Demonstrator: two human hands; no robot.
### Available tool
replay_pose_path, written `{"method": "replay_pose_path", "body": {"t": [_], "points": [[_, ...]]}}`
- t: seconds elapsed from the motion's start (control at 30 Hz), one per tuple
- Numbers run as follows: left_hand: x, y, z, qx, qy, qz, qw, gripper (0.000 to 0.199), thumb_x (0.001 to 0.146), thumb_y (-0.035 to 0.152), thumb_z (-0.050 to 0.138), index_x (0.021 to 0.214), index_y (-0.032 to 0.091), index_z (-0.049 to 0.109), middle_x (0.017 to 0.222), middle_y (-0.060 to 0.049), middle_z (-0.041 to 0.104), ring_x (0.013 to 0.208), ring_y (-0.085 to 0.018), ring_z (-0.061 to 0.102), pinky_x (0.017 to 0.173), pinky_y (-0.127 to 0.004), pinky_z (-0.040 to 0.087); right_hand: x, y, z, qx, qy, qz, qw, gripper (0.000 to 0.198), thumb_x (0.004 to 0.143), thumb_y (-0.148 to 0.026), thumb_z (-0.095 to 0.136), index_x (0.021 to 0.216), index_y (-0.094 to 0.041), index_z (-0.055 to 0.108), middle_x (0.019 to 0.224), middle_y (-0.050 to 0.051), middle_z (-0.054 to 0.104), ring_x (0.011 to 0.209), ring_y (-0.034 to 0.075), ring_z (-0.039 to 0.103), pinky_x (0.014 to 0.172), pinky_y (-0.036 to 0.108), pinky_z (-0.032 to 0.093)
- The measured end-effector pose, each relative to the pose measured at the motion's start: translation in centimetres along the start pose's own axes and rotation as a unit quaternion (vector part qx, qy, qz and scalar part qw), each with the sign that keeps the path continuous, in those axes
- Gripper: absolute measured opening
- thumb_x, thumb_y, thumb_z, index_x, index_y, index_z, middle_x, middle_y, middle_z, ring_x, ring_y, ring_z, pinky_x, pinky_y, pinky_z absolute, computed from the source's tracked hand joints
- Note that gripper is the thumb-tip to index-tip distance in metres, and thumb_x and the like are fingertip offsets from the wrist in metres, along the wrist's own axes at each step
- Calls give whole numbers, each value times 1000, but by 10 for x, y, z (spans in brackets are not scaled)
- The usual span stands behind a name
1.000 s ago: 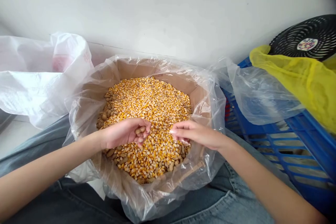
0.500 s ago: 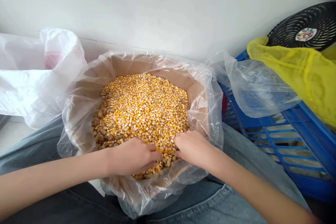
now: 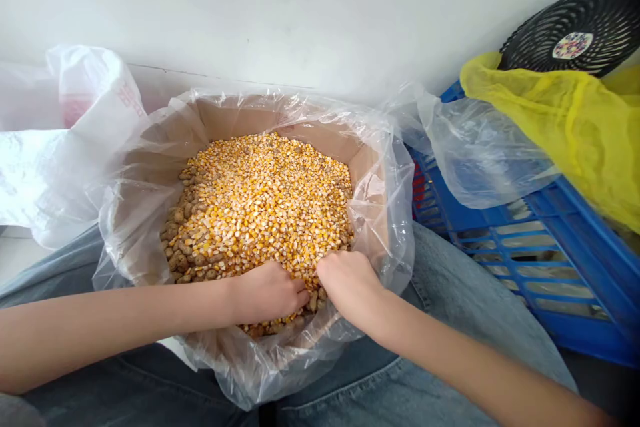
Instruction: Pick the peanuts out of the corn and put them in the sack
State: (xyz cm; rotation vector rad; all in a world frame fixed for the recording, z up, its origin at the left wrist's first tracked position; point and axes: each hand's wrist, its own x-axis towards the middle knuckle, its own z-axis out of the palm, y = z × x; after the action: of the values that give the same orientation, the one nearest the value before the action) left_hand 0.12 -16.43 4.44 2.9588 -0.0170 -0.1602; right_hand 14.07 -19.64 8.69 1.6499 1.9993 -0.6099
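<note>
A cardboard box (image 3: 235,117) lined with a clear plastic bag (image 3: 400,213) stands between my knees. Loose corn kernels (image 3: 265,193) fill its middle, and peanuts in their shells (image 3: 185,257) show along the left and near sides. My left hand (image 3: 270,292) is closed low over the near part of the heap, its curled fingers pointing right. Just across from it, my right hand (image 3: 347,283) is closed too, knuckles up, by a few peanuts near the front right rim. Whatever either hand grips is hidden beneath the fingers.
On the right stands a blue plastic crate (image 3: 540,267), with clear plastic film (image 3: 485,153), a yellow mesh bag (image 3: 560,107) and a black slotted basket (image 3: 595,23) on or behind it. A white sack (image 3: 95,140) lies left, and a white wall (image 3: 300,7) rises behind.
My left hand has moved right across the heap, so the two hands are closer together. Both stay closed. The whole view has shifted a little, with the box now slightly further left and up.
</note>
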Motion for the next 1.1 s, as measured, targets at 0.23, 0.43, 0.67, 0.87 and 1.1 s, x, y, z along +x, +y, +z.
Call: {"method": "replay_pose_path", "body": {"t": [0.23, 0.43, 0.67, 0.87, 1.1], "points": [[-8, -7, -4, -20, -39, -36, 998, 7, 75, 12, 45, 75, 15, 52, 66, -2, 58, 55, -15, 55, 44, -26, 34, 2, -1, 3, -14, 17, 5, 1000, 20, 71, -9, 44, 70, -11, 63, 70, 14, 64, 67, 23, 61, 52, 28, 43], [-16, -10, -1, -28, -8, -24, 999, 11, 74, 10, 45, 81, 16, 50, 73, -3, 58, 59, -13, 55, 47, -25, 35, 2, 17, -12, -5, 48, -1, 999, 21, 71, -20, 42, 68, -14, 61, 69, 10, 63, 65, 23, 59, 52, 28, 39], [-14, -13, -7, -91, -21, -30, 995, 10, 77, 14, 41, 79, 16, 51, 69, -3, 57, 56, -13, 53, 48, -24, 35, 13, 43, -15, 304, -19, -100, 947, 6, 62, -21, 51, 62, -16, 48, 57, -3, 50, 52, 8, 43, 48, 19, 29], [-23, -27, -35, -472, -13, -129, 872, 17, 72, 22, 42, 86, 17, 49, 63, 3, 48, 52, -7, 41, 48, -18, 32, 15, 49, -23, 654, -75, -180, 731, 18, 65, -23, 54, 71, -17, 38, 65, -4, 45, 49, 4, 34, 43, 16, 24], [-28, -36, -37, -813, 74, -146, 559, 12, 63, 21, 32, 65, 15, 42, 54, 1, 36, 44, -8, 31, 41, -22, 25, 17, 46, -28, 760, -60, -133, 633, 16, 73, -18, 32, 85, -18, 43, 67, -2, 42, 46, 5, 32, 39, 17, 26]]}}
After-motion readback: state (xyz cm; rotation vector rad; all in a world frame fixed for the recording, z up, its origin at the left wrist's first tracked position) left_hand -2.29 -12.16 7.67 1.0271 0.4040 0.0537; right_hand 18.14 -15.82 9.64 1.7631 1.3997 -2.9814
